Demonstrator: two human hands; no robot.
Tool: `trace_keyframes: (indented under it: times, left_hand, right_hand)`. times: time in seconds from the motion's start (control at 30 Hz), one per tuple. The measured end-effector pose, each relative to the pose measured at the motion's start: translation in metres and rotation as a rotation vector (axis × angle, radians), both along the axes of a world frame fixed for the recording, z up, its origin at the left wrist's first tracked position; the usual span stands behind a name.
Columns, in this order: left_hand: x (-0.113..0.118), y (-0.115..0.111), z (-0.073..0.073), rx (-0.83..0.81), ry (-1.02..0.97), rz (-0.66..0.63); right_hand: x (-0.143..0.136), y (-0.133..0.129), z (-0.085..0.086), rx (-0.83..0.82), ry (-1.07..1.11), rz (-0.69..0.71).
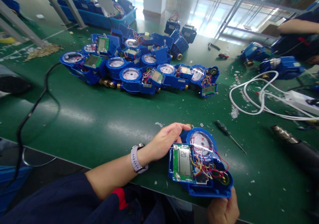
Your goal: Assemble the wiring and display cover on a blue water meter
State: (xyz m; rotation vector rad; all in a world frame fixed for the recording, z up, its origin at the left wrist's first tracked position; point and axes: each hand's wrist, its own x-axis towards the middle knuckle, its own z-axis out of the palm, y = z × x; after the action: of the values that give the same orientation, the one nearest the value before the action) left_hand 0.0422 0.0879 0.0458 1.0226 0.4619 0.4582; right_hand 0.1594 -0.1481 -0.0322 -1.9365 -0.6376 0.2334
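Left forearm comes in from lower left, angled up and right, watch on wrist. Left hand at far-left end of opened blue meter; fingers near-straight, close together, reaching along its far end, tips partly hidden, can't tell if they grip. Right hand low at the near-right corner, forearm out of frame; fingers bent, holding the housing corner, partly hidden under it. Meter sits between both hands, by the near edge of the green surface; resting or lifted, can't tell. Display board tipped out on left side, wires exposed. Screwdriver just beyond, to the right.
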Motion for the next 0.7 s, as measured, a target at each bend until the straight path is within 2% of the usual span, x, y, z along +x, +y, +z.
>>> trace_keyframes:
  times: [0.33, 0.53, 0.7]
  left_hand:
    - [-0.002, 0.001, 0.001, 0.068, 0.024, -0.015]
    - [-0.002, 0.000, 0.003, 0.066, 0.022, -0.020]
    - [-0.003, 0.000, 0.005, 0.067, 0.010, -0.017]
  right_hand:
    - [-0.003, 0.002, 0.003, -0.041, -0.011, -0.026]
    - [0.005, 0.011, 0.004, 0.055, -0.258, -0.004]
    - [0.005, 0.011, 0.004, 0.055, -0.273, 0.008]
